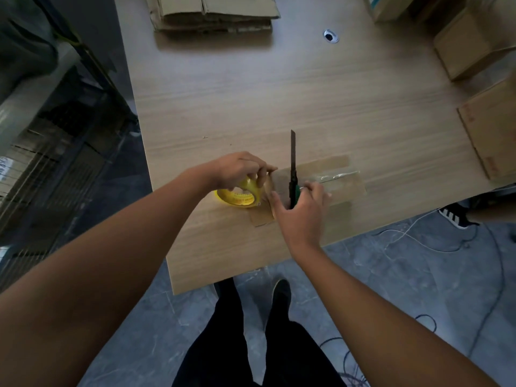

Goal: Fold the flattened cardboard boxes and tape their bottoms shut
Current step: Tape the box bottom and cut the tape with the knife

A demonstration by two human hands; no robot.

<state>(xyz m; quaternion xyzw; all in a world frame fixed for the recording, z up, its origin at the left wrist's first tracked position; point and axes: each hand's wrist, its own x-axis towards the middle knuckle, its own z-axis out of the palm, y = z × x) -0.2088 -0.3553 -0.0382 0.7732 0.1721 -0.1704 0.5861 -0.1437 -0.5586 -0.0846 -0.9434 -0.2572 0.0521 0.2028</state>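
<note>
Right hand (303,210) grips a green-handled utility knife (293,160), blade pointing away, crosswise to the clear tape (335,177) stretched sideways over the cardboard box (324,165) beneath it; just left, the left hand (240,170) pinches the yellow tape roll (237,196).

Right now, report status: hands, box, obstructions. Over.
Left hand grips yellow tape roll. Right hand holds utility knife, blade out. Tape strip on cardboard box. Nothing in the way.
</note>
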